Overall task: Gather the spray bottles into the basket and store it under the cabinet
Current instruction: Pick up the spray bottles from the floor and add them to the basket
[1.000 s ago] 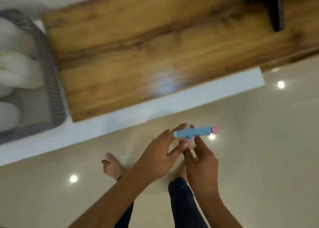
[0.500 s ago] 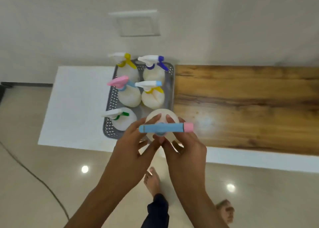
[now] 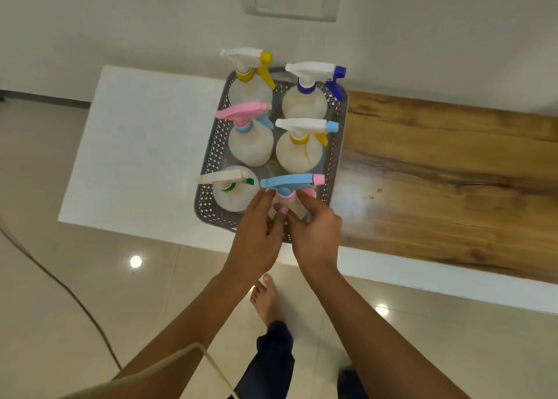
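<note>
A grey perforated basket (image 3: 333, 157) stands on the white and wood cabinet top (image 3: 139, 145) and holds several translucent spray bottles. In its near right corner is a bottle with a blue trigger head and pink nozzle (image 3: 291, 182). My left hand (image 3: 256, 232) and my right hand (image 3: 314, 232) both grip this bottle around its neck and body, hiding most of it. Beside it to the left stands a bottle with a cream head and green collar (image 3: 225, 184). Behind stand a pink-headed bottle (image 3: 244, 118), a white and light-blue one (image 3: 305, 127), a yellow one (image 3: 247, 63) and a dark-blue one (image 3: 314, 75).
The wooden section of the top (image 3: 453, 172) stretches to the right of the basket. A white wall (image 3: 120, 21) rises behind. A dark cable (image 3: 60, 281) runs across the tiled floor at left. My bare foot (image 3: 267, 296) is on the floor below the hands.
The view swung from the wooden top to the basket. Both hands carried the blue-headed bottle forward and down into the basket's near right corner.
</note>
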`<state>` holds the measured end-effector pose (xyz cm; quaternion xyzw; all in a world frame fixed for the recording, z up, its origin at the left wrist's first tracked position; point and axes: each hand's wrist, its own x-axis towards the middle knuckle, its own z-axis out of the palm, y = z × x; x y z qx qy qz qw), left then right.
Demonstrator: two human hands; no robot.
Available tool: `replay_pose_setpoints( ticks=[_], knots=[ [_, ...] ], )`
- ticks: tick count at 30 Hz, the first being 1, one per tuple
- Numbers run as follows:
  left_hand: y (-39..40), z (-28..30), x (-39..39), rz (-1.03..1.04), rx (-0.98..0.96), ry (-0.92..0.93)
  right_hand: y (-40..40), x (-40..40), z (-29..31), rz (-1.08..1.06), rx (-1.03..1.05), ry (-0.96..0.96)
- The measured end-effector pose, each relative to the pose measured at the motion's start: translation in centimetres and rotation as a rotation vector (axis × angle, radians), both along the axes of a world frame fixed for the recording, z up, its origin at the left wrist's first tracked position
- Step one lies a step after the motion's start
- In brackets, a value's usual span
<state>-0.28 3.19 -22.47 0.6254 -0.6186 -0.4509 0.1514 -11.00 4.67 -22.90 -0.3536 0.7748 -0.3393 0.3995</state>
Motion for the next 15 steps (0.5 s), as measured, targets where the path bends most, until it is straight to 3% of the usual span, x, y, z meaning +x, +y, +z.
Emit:
replay_pose_setpoints(
  ticks=[9, 15],
  knots=[
    [-0.1, -0.3, 0.1, -0.019, 0.024, 0.051, 0.2, 0.5, -0.6, -0.018, -0.025, 0.036],
    [1.6, 0.4, 0.8, 0.075, -0.112, -0.109, 1.1, 0.2, -0.7, -0.034, 0.017, -0.022]
  ],
)
